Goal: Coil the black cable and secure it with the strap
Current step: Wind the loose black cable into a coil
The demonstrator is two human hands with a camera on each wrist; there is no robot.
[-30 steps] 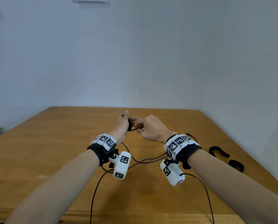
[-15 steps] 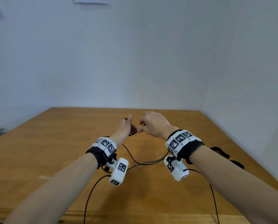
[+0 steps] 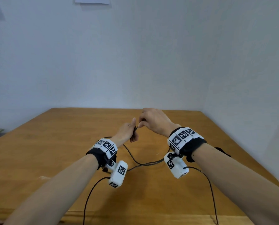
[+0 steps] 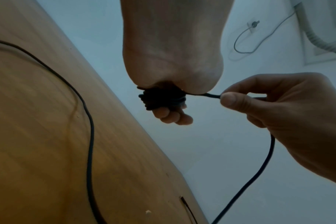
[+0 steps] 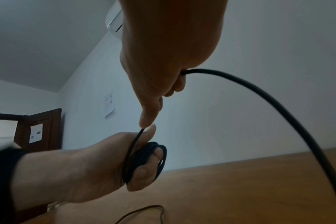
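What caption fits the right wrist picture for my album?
Left hand holds black cable coiled round its fingers while right hand pinches the next length.

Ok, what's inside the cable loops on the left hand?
The fingers of the left hand pass through the black cable coil, tips poking out. The right hand pinches the feeding strand. The cable's end is hidden inside the coil.

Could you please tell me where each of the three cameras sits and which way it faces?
Head: on the head, facing forward and down at the wooden table; both forearms, left hand, right hand.
Left wrist: under the left wrist, looking along the palm at its thin black cable coil.
Right wrist: under the right wrist, looking along its hand towards the left hand.
Both wrist views share the coil and both hands.
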